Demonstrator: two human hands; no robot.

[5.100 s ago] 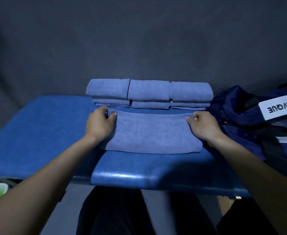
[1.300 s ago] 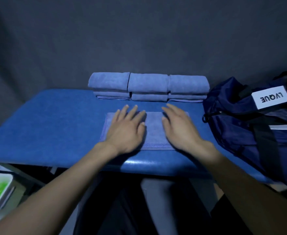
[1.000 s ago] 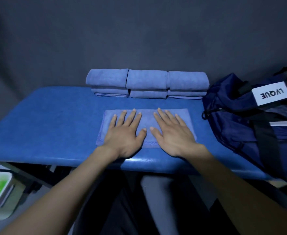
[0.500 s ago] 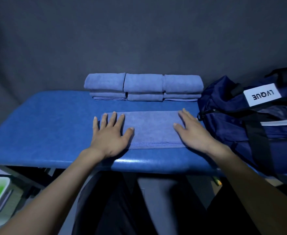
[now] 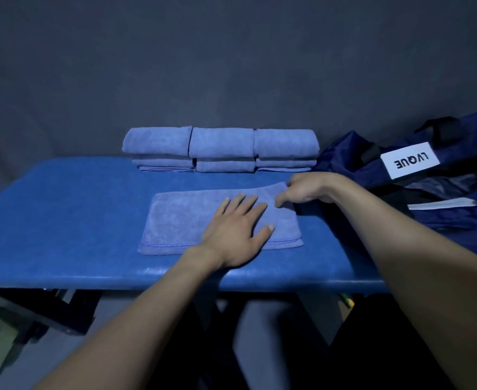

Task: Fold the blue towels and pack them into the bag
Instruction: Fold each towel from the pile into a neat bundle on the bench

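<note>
While left hand (image 5: 236,229) presses one towel (image 5: 181,220) flat, right hand (image 5: 305,190) pinches its corner.

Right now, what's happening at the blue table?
A person is folding a flat light-blue microfibre towel on the padded blue table. The left hand presses flat on the towel while the right hand pinches its far right corner. Three stacks of folded blue towels sit at the back; none is packed yet in the navy duffel bag on the right.
</note>
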